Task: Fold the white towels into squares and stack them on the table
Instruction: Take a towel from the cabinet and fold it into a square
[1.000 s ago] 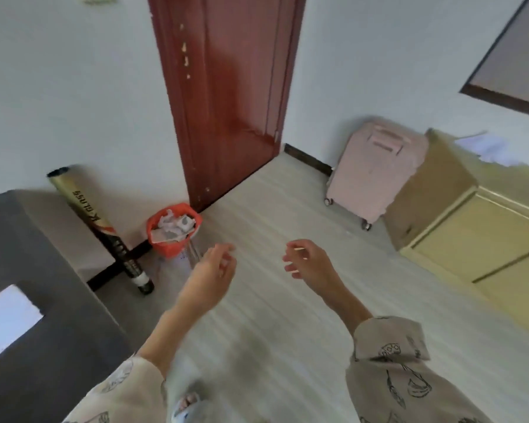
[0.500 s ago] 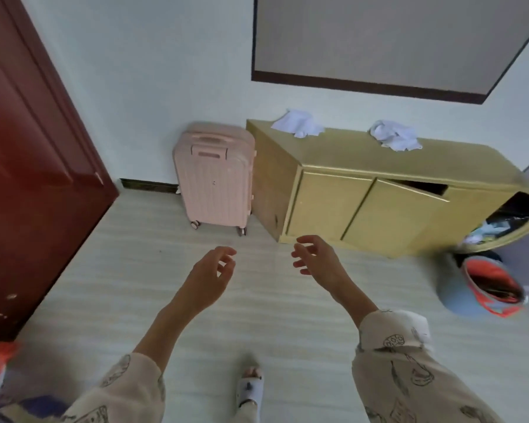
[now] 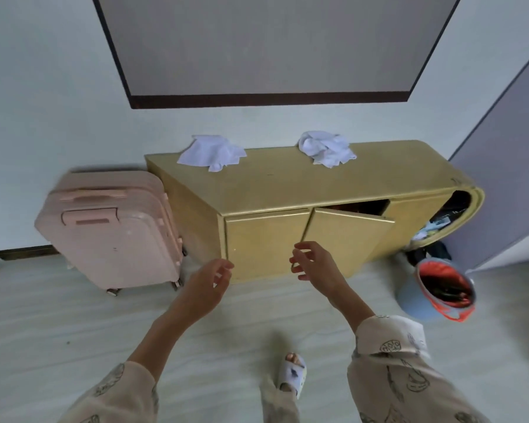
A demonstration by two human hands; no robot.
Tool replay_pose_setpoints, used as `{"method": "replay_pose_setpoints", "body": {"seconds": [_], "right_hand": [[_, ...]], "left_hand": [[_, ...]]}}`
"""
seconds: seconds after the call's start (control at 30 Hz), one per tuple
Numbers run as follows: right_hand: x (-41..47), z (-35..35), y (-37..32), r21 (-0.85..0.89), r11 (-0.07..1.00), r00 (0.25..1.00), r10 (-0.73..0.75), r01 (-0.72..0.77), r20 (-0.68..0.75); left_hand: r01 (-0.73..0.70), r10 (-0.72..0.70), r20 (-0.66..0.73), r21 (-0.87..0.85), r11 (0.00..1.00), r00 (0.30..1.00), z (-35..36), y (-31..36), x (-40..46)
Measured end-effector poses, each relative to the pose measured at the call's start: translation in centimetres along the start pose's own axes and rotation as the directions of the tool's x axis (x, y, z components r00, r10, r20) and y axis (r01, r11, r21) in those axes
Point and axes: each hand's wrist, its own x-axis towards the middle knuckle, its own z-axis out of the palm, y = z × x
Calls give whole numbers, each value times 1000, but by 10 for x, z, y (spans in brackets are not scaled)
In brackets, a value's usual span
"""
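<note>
Pale wall (image 3: pixel 58 87), wood-grain floor (image 3: pixel 58 331), yellow cabinet (image 3: pixel 287 190), pink suitcase (image 3: pixel 113 233)

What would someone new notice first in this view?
Two crumpled white towels lie apart on the yellow cabinet against the wall: the left towel near its left end, the right towel further right. A pink suitcase stands beside the cabinet's left end. Nearer the camera, the left hand and right hand hang empty, fingers loosely curled.

Place: I read this as a home room.
Evidence: yellow cabinet (image 3: pixel 303 190) against the wall, pink suitcase (image 3: pixel 110 230) just left of it, laundry bucket (image 3: pixel 434 291) at its right end.
</note>
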Motion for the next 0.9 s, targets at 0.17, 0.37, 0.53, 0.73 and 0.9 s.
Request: {"method": "replay_pose_setpoints", "body": {"seconds": [0.17,0.37,0.53,0.73,0.9], "right_hand": [[114,-51,3,38,998,998,51,-52,21],[239,-125,-13,4,997,997,78,-78,5],[326,-154,-13,-22,992,991,127,-126,34],[432,-168,-8,-101,981,985,170,-168,5],[521,-184,-10,-170,965,979,192,-202,-73]], "left_hand": [[43,-45,92,26,999,995,38,17,119],[74,-76,107,20,997,991,70,65,246],[166,-164,139,-5,986,977,88,73,330],[212,-207,243,4,977,948,106,73,436],[212,-197,268,-29,977,943,113,73,532]]}}
